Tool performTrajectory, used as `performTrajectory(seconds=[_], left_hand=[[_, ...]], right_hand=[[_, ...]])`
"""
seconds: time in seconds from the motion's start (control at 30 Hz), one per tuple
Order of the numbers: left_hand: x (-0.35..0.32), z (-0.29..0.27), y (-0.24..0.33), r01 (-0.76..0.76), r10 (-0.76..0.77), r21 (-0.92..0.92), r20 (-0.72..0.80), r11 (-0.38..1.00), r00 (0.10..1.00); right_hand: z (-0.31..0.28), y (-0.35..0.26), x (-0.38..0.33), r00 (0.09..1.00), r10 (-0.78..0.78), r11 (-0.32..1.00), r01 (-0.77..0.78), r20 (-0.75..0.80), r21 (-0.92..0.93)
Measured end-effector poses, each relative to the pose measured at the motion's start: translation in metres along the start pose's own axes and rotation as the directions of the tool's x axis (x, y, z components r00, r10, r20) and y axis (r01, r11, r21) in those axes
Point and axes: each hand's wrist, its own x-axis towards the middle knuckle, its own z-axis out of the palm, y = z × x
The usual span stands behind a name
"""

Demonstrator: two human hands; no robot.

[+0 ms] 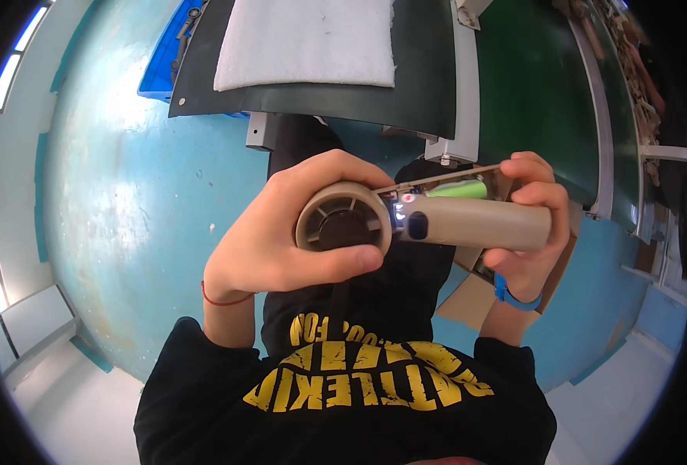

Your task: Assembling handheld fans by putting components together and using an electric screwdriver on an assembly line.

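A beige handheld fan [483,222] is held level in front of my chest by both hands. My left hand [262,225] wraps round its round head [343,221], with the thumb along the near rim. At the other end, my right hand [541,209] grips the handle, fingers curled over the tip. The handle's casing is parted on the far side, where a thin beige cover piece [444,177] stands away at an angle. A green cylindrical battery [458,190] shows in the gap. Beside the head, a small display [398,217] glows white near a dark oval button [418,225].
Ahead is a dark-topped table [425,70] with a white foam sheet [305,43] on it. A blue bin [160,66] of grey parts stands at its left. To the right runs a green conveyor belt [537,85]. A cardboard box [467,301] sits below my right hand.
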Motion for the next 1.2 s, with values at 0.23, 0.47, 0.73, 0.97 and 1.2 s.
performTrajectory(seconds=[0.23, 0.47, 0.73, 0.97, 1.2], left_hand=[[-0.003, 0.005, -0.001, 0.047, -0.047, 0.000, -0.093, 0.999, 0.995], [-0.005, -0.003, -0.003, 0.063, -0.049, 0.071, -0.179, 0.995, 0.983], [-0.017, -0.005, -0.030, 0.036, -0.037, -0.010, -0.288, 0.999, 0.957], [-0.020, -0.004, -0.039, -0.008, -0.014, -0.088, -0.247, 0.996, 0.969], [-0.024, -0.009, -0.043, -0.005, -0.015, -0.091, -0.219, 0.996, 0.976]], right_hand=[[-0.005, -0.011, -0.022, 0.918, 0.358, 0.776, -0.191, -0.171, 0.601], [-0.004, -0.002, -0.043, 0.793, 0.609, 0.367, -0.286, 0.004, 0.885], [-0.009, 0.003, -0.072, 0.825, 0.563, 0.339, -0.277, 0.042, 0.899], [-0.014, -0.001, -0.081, 0.821, 0.571, 0.338, -0.255, 0.017, 0.906], [-0.004, 0.003, -0.097, 0.801, 0.598, 0.389, -0.316, 0.023, 0.865]])
